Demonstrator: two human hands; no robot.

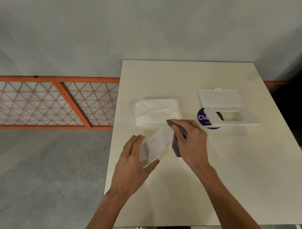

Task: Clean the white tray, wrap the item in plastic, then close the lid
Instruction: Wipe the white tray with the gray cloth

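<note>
A small white tray [159, 142] with dark specks lies tilted on the cream table [222, 172]. My left hand [132, 165] holds its near left end, thumb under the edge and fingers straight along its side. My right hand [192, 139] grips a grey cloth [175, 144] against the tray's right end. Behind the tray lies a white item in clear plastic [157, 110]. To the right stands a white box [230, 118] with its lid [219, 98] hinged open.
A round purple sticker [203, 118] shows under the box's left side. The table's left edge drops to a grey floor. An orange lattice panel [43, 102] lies on the floor at the left. A dark object sits at the far right edge.
</note>
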